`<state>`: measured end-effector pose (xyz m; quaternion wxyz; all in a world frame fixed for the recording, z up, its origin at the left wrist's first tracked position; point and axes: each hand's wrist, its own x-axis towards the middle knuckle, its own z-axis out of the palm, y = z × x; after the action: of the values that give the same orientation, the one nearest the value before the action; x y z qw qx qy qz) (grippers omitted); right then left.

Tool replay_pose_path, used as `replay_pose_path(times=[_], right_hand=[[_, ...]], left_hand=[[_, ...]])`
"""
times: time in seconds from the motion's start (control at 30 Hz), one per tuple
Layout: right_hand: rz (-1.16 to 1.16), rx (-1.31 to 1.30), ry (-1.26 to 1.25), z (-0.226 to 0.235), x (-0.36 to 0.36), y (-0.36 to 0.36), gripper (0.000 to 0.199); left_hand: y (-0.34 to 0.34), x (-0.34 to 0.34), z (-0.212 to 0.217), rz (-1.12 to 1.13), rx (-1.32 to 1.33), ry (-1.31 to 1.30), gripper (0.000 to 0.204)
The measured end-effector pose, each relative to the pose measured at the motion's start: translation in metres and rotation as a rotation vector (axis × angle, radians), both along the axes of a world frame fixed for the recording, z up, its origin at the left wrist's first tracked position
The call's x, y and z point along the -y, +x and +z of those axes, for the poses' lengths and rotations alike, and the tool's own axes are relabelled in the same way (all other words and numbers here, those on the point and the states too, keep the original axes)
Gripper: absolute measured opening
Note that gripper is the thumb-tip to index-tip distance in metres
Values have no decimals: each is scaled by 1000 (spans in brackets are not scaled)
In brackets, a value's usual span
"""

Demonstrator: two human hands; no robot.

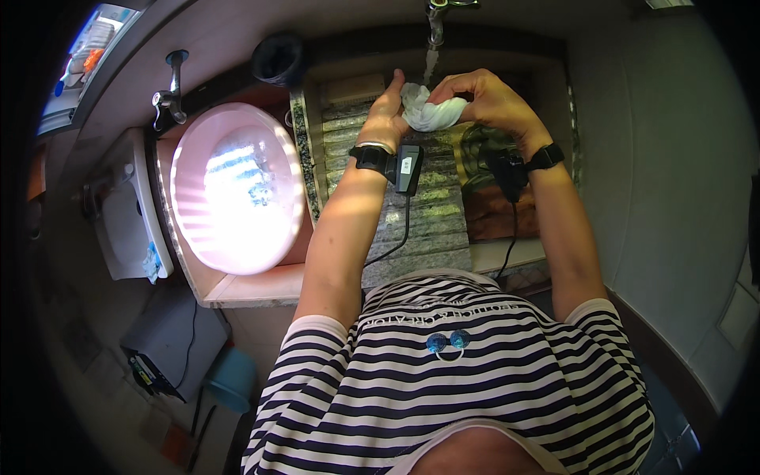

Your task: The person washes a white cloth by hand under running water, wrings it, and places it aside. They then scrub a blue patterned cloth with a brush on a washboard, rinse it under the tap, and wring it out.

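Observation:
A bunched white cloth hangs between my two hands, just below a running tap. My right hand pinches it from the right, thumb and fingers bent over it. On the other side my left hand supports the cloth against its palm; a fingertip points up toward the tap and the other fingers are partly hidden. Beneath lies a ridged stone washboard slab inside the sink. Each wrist wears a black strap with a cabled device; the left device shows clearly.
A large pale pink basin with bright glare inside sits left of the washboard. Another tap is on the wall above it. A dark bucket stands behind. Farther left are a white washbasin and a light blue bin.

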<state>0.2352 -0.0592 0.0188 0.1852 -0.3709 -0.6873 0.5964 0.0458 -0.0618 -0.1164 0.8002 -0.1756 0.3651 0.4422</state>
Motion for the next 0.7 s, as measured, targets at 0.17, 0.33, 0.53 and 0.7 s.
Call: replay_pose_path(times=[0.17, 0.33, 0.53, 0.7], right_hand=[[-277, -270, -380, -15, -9, 9, 38], [-725, 334, 216, -45, -28, 6, 51], [-718, 203, 765, 47, -31, -23, 45], [-544, 309, 965, 53, -43, -25, 39]], left_hand=[[11, 2, -9, -99, 69, 253, 62], [17, 8, 26, -193, -122, 415, 50], [26, -12, 31, -368, -419, 486, 35], [32, -33, 14, -186, -304, 216, 24]])
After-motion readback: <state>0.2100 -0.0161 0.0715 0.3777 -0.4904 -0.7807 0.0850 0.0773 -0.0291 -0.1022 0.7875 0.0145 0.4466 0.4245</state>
